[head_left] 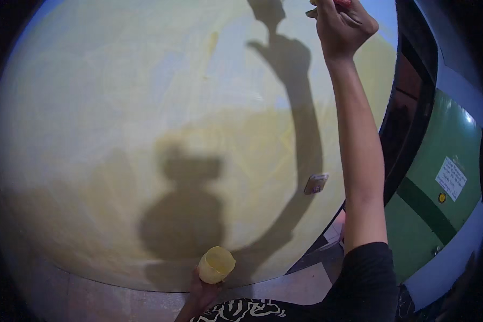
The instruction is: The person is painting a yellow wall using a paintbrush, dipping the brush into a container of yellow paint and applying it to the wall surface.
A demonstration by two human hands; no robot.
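My right hand (pixel 346 27) is raised at the top right, fingers closed round a red-handled tool (pixel 342 2), perhaps a brush, whose head is cut off by the upper edge. My left hand (pixel 205 291), low in the middle, grips a pale yellow cup (pixel 216 264) with its opening upward; what is inside looks yellowish. A wall (pixel 107 96) in front of me is streaked with pale yellow over white and light blue, and carries shadows of my head, arm and the tool. A small switch or socket plate (pixel 315 183) sits low on its right part.
Past the wall's right edge are a dark opening (pixel 408 102) and a green door (pixel 456 139) with a white paper and a round yellow sticker. Below the wall runs a light tiled floor (pixel 107 290). A small pale plate or board (pixel 306 282) lies near my right elbow.
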